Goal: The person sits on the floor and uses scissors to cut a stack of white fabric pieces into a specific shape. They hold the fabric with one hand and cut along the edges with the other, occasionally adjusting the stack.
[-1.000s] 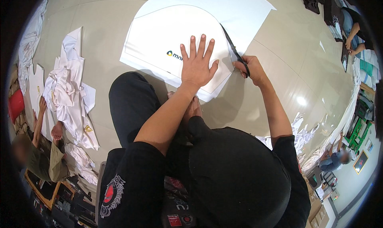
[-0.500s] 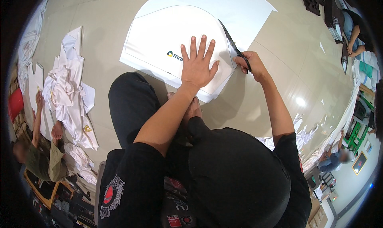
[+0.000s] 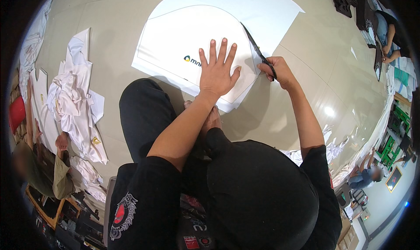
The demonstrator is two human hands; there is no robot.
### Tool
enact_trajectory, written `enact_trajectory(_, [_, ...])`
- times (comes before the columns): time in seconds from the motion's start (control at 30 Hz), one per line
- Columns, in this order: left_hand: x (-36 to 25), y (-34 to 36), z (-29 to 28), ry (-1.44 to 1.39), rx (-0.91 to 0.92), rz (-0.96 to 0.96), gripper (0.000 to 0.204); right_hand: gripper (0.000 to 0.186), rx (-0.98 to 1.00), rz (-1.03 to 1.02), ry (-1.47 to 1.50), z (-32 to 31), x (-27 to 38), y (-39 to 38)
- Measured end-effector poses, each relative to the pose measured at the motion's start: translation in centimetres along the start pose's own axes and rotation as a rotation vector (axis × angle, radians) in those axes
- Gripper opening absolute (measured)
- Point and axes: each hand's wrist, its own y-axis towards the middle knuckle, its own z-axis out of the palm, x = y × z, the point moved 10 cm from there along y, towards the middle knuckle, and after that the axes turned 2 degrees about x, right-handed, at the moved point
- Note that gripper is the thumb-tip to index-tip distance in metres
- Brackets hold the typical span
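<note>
A white sheet of fabric [image 3: 175, 31] with a dark curved outline and a small printed emblem lies on the tiled floor in front of me. My left hand [image 3: 218, 73] presses flat on it, fingers spread, covering part of the print. At the sheet's right edge, my right hand [image 3: 280, 71] grips a pair of black scissors [image 3: 258, 49] by the handles. Their long blades point up and left along the outline's right side. The blades look nearly closed, and the lower one is hard to make out.
Crumpled white garments [image 3: 72, 97] lie on the floor to the left, near a seated person [image 3: 39, 171]. White scraps [image 3: 334, 147] are scattered at the right. Dark folded fabric [image 3: 365, 18] and another person's hands [image 3: 389, 53] are at the upper right.
My right hand and the scissors have shifted very slightly, and the blades look closer together. My left hand has barely moved. The person at the left has drawn an arm back from the garments.
</note>
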Motion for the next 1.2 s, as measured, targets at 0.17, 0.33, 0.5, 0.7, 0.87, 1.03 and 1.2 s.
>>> enact_trajectory(0.17, [-0.1,0.0,0.0,0.014,-0.005,0.018,0.080,0.029,0.012,0.005,0.018,0.0,-0.4,0.2])
enact_trajectory(0.33, [-0.1,0.0,-0.1,0.007,-0.006,0.015,0.080,0.031,0.025,0.003,0.048,0.0,0.4,0.1])
enact_trajectory(0.5, [-0.1,0.0,-0.2,0.005,-0.010,0.012,0.080,0.034,0.039,-0.017,0.034,0.1,1.1,0.9])
enact_trajectory(0.7, [-0.1,-0.1,-0.1,0.007,-0.014,0.014,0.080,0.034,0.035,-0.018,0.008,0.1,2.0,1.1])
enact_trajectory(0.87, [-0.2,0.0,-0.2,0.015,-0.015,0.019,0.080,0.033,0.031,-0.025,0.009,-0.1,2.0,1.1])
enact_trajectory(1.03, [-0.1,0.0,-0.3,0.005,-0.017,0.017,0.080,0.031,0.036,-0.012,-0.028,-0.3,2.2,1.1])
enact_trajectory(1.2, [-0.1,0.1,0.0,0.002,0.016,0.001,0.080,0.029,0.034,-0.004,-0.062,-0.8,2.2,1.0])
